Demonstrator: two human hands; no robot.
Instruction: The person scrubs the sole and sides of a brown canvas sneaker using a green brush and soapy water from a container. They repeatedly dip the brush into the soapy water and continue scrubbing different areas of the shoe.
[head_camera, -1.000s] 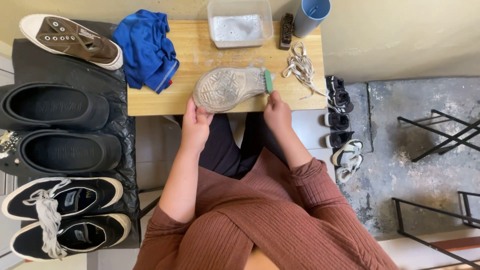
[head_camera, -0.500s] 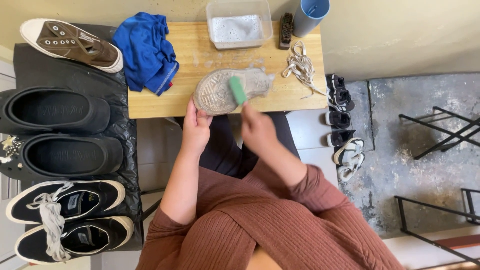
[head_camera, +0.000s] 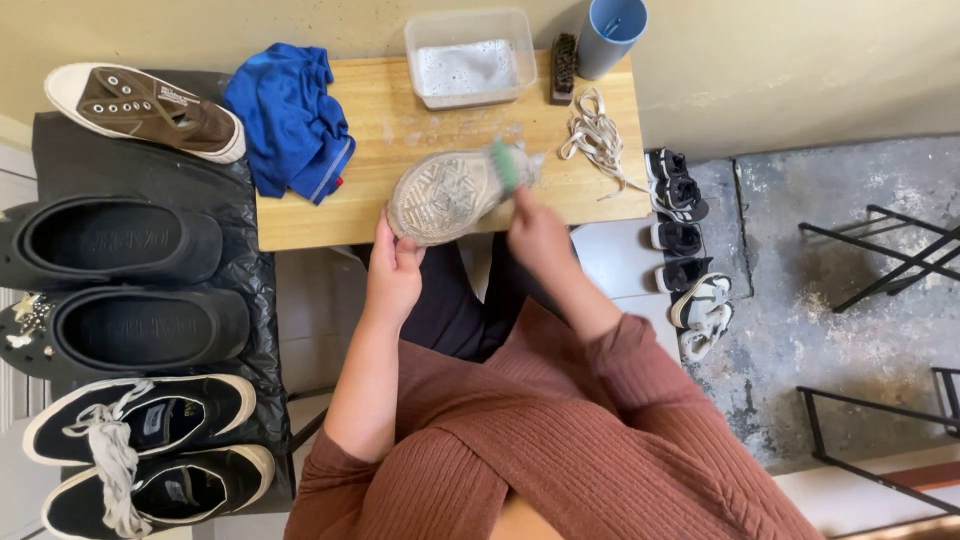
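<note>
Sneaker (head_camera: 445, 193) lies sole-up on the bench (head_camera: 330, 215), long axis L-R: my left hand (head_camera: 393, 268) pinches its heel, right hand (head_camera: 538, 228) (blurred) clasps the green brush (head_camera: 505, 166) at the toe.

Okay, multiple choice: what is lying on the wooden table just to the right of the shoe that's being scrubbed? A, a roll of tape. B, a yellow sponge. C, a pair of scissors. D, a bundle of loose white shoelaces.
D: a bundle of loose white shoelaces lies on the wooden table, right of the upturned shoe that the left hand steadies while the right hand works a green brush on its sole.
</note>
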